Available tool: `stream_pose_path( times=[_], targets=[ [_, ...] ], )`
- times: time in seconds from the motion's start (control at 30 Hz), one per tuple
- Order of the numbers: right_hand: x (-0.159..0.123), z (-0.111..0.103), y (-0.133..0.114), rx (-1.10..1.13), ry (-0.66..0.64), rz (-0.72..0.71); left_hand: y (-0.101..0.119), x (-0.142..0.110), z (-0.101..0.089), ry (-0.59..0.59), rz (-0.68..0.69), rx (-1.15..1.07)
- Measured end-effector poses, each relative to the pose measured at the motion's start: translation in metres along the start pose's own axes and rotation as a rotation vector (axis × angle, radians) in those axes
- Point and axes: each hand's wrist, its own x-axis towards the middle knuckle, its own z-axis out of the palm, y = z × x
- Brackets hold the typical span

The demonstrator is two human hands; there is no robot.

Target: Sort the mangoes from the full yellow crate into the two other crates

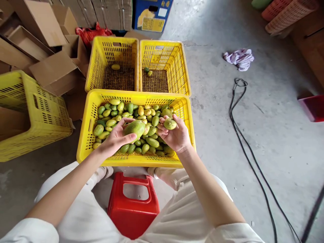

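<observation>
My left hand (118, 135) is wrapped round a large green mango (135, 129), thumb along its near side. In my right hand (177, 135) a smaller yellow-green mango (170, 124) rests between thumb and fingers, one end facing me. Another green mango (166, 112) shows just behind those fingers; whether they touch it I cannot tell. Both hands are above a wide yellow crate (131, 162) holding many loose green and yellowish mangoes (152, 141). My hands and the held fruit hide part of the pile.
Behind stand two deeper yellow crates (112, 39) (186, 67) with a few mangoes at the bottom. A yellow-green crate (48, 111) and cardboard boxes (54, 72) are at left. A red stool (134, 216) sits between my legs. A black cable (239, 131) and cloth (239, 59) lie right.
</observation>
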Motion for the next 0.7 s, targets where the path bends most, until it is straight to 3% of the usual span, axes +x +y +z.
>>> stream_pose_path(
  times=[0.27, 0.57, 0.7],
  targets=[
    [-0.0007, 0.0061, 0.0012, 0.078, 0.036, 0.016, -0.0003, 0.0059, -0.007, 0.056, 0.102, 0.091],
    [-0.0031, 0.0084, 0.0004, 0.113, 0.007, -0.002, -0.0013, 0.0085, -0.0036, 0.14, 0.089, -0.068],
    [-0.0047, 0.0091, 0.0012, 0.075, -0.025, -0.029, -0.0001, 0.0063, -0.0006, 0.243, 0.044, -0.151]
  ],
)
